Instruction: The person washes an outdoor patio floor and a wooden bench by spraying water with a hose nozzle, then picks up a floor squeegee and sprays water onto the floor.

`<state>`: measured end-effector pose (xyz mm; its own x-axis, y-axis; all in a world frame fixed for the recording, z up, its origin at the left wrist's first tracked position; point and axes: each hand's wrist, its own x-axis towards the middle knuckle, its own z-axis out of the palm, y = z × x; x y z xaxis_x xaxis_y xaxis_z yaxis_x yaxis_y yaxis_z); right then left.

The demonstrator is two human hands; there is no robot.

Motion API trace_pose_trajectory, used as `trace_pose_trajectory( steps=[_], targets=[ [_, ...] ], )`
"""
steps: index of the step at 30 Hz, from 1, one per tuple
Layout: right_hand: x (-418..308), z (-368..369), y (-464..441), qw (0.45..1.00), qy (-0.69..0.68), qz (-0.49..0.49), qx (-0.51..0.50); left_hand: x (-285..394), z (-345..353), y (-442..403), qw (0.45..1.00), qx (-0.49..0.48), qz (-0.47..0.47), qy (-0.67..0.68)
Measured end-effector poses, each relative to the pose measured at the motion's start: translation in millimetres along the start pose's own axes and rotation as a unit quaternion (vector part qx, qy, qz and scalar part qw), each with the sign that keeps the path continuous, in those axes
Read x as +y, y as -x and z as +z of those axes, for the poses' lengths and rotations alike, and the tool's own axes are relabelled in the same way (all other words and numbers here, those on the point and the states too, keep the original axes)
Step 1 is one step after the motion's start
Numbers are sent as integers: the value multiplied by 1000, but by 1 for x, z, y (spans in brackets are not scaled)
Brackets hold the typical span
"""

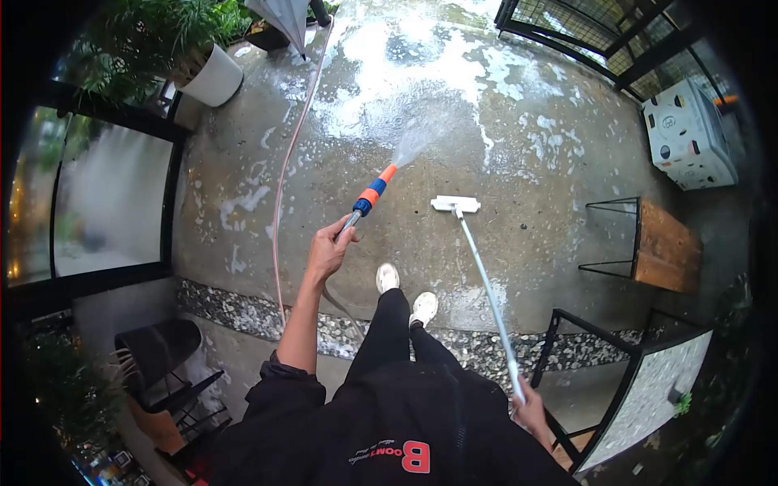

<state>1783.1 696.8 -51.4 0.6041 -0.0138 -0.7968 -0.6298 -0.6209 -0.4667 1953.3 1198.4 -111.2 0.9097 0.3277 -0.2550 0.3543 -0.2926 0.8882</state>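
My left hand [329, 249] is wrapped round the metal end of a hose below its orange and blue spray nozzle [370, 194]. Water fans out of the tip onto the wet concrete floor [389, 235], where white foam [365, 89] lies in patches. Down at the right, my right hand [532, 411] grips the upper end of a long pale floor brush handle [491, 296]. Its white head [455, 203] rests on the floor ahead of my feet, right of the nozzle. The bristle side faces down and is hidden.
A pink hose [290, 158] runs along the floor at left. The white planter [211, 76] and glass door [113, 190] stand beyond it. At right are a wood-topped stool [666, 247], a patterned white box [689, 136] and a black-framed table [648, 389]. A pebble strip [235, 313] crosses near my feet.
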Motion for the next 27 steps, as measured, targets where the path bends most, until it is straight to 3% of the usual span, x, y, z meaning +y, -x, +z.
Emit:
trace_pose_trajectory(
  steps=[1,3,6,7,9,12,14,17,23,25,27],
  targets=[
    [18,6,6,988,91,-88,82,-2,2,-8,1000,2,-9,13],
    [1,12,0,971,165,-96,144,-3,5,-23,999,14,-22,33],
    [-47,13,-60,939,293,-80,159,-1,0,-56,999,7,-36,4],
    [-87,9,-81,958,235,-58,152,-5,-2,-72,999,8,-44,-6],
    [-169,1,-137,949,270,-45,153,-2,-5,-111,999,9,-44,-13],
    [-257,-18,-257,927,266,-186,186,12,-15,-179,998,12,-56,-40],
    [-326,-36,-346,918,265,-227,189,18,-20,-219,998,-1,-54,-38],
    [-422,-63,-415,951,232,-129,161,36,-30,-279,997,-8,-57,-49],
    [-403,-80,-322,925,268,-227,145,74,-49,-361,997,-7,-72,-38],
    [-425,-72,-303,946,274,-120,126,72,-50,-381,997,8,-63,-40],
    [-461,-78,-345,939,278,-149,135,79,-51,-398,997,5,-62,-55]
  ],
)
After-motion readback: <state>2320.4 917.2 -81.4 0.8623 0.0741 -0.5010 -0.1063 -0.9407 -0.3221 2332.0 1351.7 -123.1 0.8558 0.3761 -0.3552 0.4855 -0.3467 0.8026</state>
